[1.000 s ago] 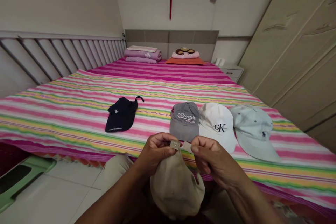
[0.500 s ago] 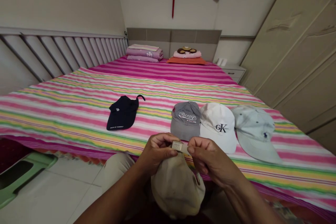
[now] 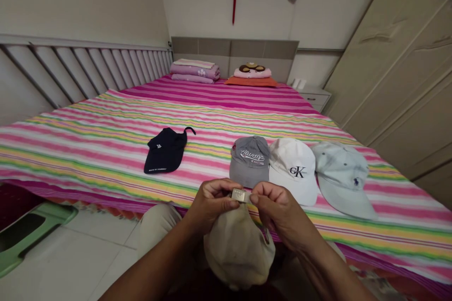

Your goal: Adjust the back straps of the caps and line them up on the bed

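Note:
A beige cap [image 3: 240, 249] hangs from both hands just in front of the bed's edge. My left hand [image 3: 216, 204] pinches the metal buckle [image 3: 240, 195] on its back strap. The strap's end is between the thumb and finger of my right hand [image 3: 277, 211], close to the buckle's right side. Just beyond my hands, a grey cap [image 3: 249, 162], a white cap [image 3: 293, 169] with black letters and a pale green-grey cap [image 3: 344, 178] lie in a row. Farther left is a dark navy cap [image 3: 165, 150] with its strap sticking out.
The caps lie on a striped bedspread [image 3: 88, 141]. Folded purple bedding [image 3: 196, 71] and an orange pillow [image 3: 250, 82] are by the headboard [image 3: 212, 48]. A bed rail [image 3: 116, 66] runs along the left. On the floor stands a green stool [image 3: 52, 214].
My right hand has moved slightly left, nearer the buckle, and less of the strap shows between the two. The caps on the bed have not moved.

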The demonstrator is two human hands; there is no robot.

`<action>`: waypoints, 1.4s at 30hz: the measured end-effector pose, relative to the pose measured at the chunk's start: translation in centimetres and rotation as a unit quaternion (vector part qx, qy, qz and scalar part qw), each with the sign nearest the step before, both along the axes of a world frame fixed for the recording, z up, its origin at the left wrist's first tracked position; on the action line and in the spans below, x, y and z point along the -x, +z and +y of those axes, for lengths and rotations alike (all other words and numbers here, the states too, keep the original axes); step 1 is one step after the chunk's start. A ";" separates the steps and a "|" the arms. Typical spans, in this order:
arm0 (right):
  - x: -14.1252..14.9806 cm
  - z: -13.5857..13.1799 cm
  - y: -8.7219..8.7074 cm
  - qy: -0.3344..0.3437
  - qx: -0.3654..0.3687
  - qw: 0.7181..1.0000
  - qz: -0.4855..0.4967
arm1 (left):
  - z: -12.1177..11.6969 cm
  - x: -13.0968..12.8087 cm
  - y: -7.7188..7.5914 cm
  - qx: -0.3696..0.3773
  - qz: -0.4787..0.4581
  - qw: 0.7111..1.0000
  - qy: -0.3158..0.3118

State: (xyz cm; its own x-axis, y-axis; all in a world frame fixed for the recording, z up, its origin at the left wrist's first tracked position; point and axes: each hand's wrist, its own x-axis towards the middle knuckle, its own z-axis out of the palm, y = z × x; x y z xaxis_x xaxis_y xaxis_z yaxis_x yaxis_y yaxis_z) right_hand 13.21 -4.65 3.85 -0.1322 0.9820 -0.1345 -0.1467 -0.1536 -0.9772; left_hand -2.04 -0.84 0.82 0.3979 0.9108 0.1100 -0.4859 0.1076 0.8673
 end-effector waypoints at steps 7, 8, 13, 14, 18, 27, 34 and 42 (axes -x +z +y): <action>0.1 -0.1 -0.1 -0.023 -0.013 0.999 -0.019 | 0.0 -0.1 -0.1 -0.013 0.018 1.000 0.009; 0.0 -0.1 -0.1 -0.022 -0.011 0.999 -0.020 | 0.0 -0.1 -0.2 -0.011 0.019 1.000 0.008; 0.4 -0.1 -0.4 -0.022 0.008 1.000 0.007 | 0.0 -0.2 -0.6 -0.015 0.001 1.000 -0.010; 0.5 -0.2 -0.5 -0.026 0.014 0.999 0.021 | 0.0 -0.2 -0.6 -0.019 -0.007 1.000 -0.014; 1.2 -0.3 -0.8 -0.037 0.032 0.996 0.078 | 0.1 -0.2 -0.9 -0.026 -0.019 0.999 -0.017; 1.0 0.0 -1.3 -0.050 0.020 0.998 0.036 | 0.3 0.0 -1.2 -0.070 0.034 0.997 0.014; 0.8 0.1 -1.0 -0.039 0.022 0.999 0.018 | 0.6 0.2 -1.6 -0.173 0.086 0.980 0.036; 0.5 0.3 -1.3 -0.009 0.017 0.996 0.083 | 0.2 -0.1 -1.5 -0.067 0.035 0.997 0.007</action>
